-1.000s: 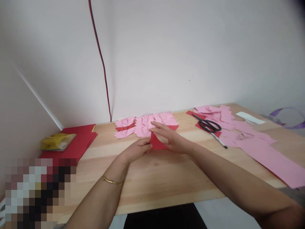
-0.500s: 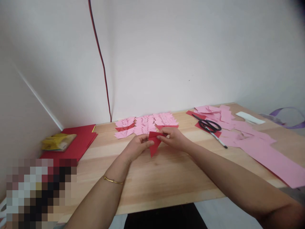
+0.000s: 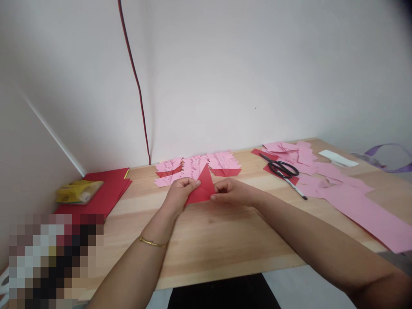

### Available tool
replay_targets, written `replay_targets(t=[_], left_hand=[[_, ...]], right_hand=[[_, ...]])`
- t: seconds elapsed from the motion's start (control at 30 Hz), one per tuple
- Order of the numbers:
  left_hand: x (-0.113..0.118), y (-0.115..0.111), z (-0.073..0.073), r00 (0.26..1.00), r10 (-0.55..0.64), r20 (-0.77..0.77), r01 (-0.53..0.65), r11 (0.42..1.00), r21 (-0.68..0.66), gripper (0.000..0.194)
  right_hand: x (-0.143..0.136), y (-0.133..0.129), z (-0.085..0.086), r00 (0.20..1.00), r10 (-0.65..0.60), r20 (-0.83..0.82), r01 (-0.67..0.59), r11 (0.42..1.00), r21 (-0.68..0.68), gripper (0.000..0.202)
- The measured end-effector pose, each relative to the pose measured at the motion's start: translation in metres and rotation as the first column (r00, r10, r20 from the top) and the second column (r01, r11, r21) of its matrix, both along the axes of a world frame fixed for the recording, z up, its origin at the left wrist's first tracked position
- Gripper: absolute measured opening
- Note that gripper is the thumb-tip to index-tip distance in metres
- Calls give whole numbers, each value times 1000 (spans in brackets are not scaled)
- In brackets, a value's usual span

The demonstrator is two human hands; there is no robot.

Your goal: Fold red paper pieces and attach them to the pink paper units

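A red paper triangle is held above the wooden table, its point up and away from me. My left hand pinches its left side between thumb and fingers. On its right side, near the lower corner, my right hand has thumb and curled fingers closed on the paper. Just behind the triangle lie rows of pink cut paper pieces with jagged edges. Among them are a red folded piece at the right and another at the left.
Black scissors and a pen lie at the right, beside pink paper scraps and a long pink sheet. Red sheets with a yellow packet sit at the left of the table. A cable hangs behind.
The red paper has turned from pointing down toward me to pointing away, showing a wider face. My right hand has shifted slightly down, and my left hand has moved slightly left.
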State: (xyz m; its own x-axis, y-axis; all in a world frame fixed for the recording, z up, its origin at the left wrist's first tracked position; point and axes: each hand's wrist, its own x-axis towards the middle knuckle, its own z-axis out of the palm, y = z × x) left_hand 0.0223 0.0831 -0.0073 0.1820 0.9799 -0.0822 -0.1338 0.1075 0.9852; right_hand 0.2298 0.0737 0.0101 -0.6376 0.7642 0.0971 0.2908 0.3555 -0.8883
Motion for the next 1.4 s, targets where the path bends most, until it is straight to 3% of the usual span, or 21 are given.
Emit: replay_targets(t=[0.07,0.17,0.23,0.37,0.53,0.63,0.7,0.73,0.83,0.9,1.0,1.13,1.23,1.33,1.4], left_hand=[[-2,1,5,990,3,139,0,1000,-19,30],[-6,4,10,916,-3,400,16,999,-28,47],[-4,3,9,877,-29,480,45,999,-22,52],[13,-6,3,920,-86,383,84,996,21,35],[31,-15,3,911,186,367,-198,980,-4,33],[27,-12,7,901,214,376,-230,973,-2,40],[23,-10,8,903,204,379,-216,976,-12,45],[21,-9,9,905,201,376,-207,978,-23,47],[19,-10,10,916,186,355,-179,982,-52,48],[19,-12,10,928,158,338,-149,987,-55,47],[21,-16,12,946,91,310,-81,996,-46,46],[22,-19,11,951,31,308,-28,999,-15,44],[24,-18,10,944,34,327,-41,999,15,36],[26,-18,8,935,36,352,-48,998,26,31],[27,-19,8,933,16,359,-31,999,35,26]], right_hand=[[-1,0,-1,996,-77,-56,73,995,-61,36],[-5,2,-4,952,-245,-185,219,964,-152,39],[-8,3,-8,910,-321,-263,278,942,-190,40],[-17,-1,-13,902,-329,-279,289,941,-174,40],[-27,-10,-15,958,-200,-204,203,979,-9,38],[-25,-11,-13,969,-174,-176,202,967,157,33],[-21,-10,-10,963,-206,-174,256,901,351,24],[-18,-9,-9,956,-234,-175,290,839,460,18],[-13,-6,-4,927,-332,-176,348,584,733,7],[-11,-6,-2,909,-387,-156,334,452,827,9],[-12,-8,1,893,-438,-101,281,369,886,11],[-11,-9,1,919,-394,-34,191,368,910,11],[-10,-8,1,937,-350,-5,161,417,895,12],[-11,-7,-1,930,-368,2,187,477,859,16],[-13,-7,-2,915,-402,-33,244,485,840,19]])
